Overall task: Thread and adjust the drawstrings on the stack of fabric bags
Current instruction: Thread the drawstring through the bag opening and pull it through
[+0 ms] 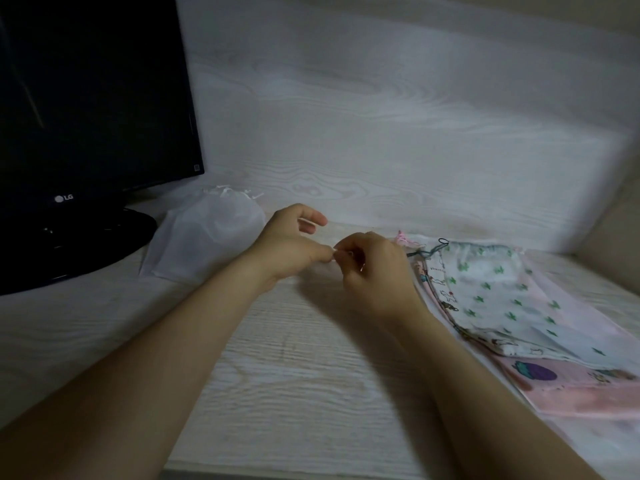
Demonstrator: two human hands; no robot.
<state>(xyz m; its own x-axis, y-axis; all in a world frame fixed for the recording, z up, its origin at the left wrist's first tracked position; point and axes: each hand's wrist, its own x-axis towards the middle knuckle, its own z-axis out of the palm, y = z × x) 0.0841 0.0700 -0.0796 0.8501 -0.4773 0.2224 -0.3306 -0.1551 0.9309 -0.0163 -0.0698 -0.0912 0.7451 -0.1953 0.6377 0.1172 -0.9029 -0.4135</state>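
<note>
Left grip (287, 244) and right grip (374, 268) meet fingertip to fingertip above the middle of the surface (294, 358), both pinching what looks like a cord end (334, 252), too small to be sure. A dark drawstring (424, 252) leads from beside the right grip to the cactus-print bag (491, 289) atop the stack of fabric bags (571, 382) at the right. Pinching near the tip and feeding in short pushes should prevent fraying.

Hands: 2 (left hand (289, 245), right hand (375, 271)). 1 small white bit (334, 251), 1 monitor (86, 116), 1 white bag (204, 237), 3+ printed bags (502, 299) stacked.
</note>
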